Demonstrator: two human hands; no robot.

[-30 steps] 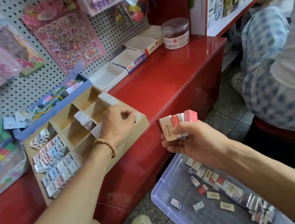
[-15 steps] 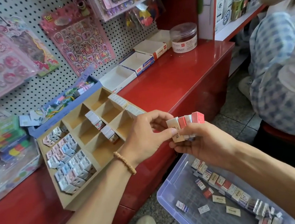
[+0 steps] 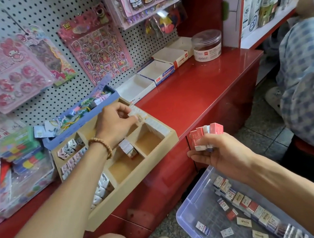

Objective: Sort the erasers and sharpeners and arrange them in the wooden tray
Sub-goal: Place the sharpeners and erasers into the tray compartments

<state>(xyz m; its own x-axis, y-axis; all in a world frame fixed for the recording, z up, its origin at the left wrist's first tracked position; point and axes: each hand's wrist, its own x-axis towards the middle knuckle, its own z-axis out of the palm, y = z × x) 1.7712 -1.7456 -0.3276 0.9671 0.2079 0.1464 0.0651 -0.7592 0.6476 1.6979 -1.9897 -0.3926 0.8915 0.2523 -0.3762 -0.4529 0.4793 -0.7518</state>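
**One eraser to the tray's far corner, a fistful in reserve**

The left hand [image 3: 115,122] reached over the wooden tray [image 3: 133,184] in the middle of the frame, thumb and fingertips pinching a small pale eraser [image 3: 134,116] above the tray's upper right corner. A row of white erasers [image 3: 154,124] already stood on edge along that wall, so this one was probably meant to join them. The right hand [image 3: 220,153], lower and right of centre, was curled around a stack of red and white erasers [image 3: 208,136], held upright and fanned, apparently so the other hand could pluck one at a time.

Toward the left of the frame the tray's compartments were packed with small wrapped pieces, too blurred to name; one middle compartment held a short stack, and the two nearest the counter edge showed bare wood. At lower right a clear plastic bin [image 3: 187,211] on the floor held many loose erasers [image 3: 242,201] lined along one side, so much sorting seemed to remain.
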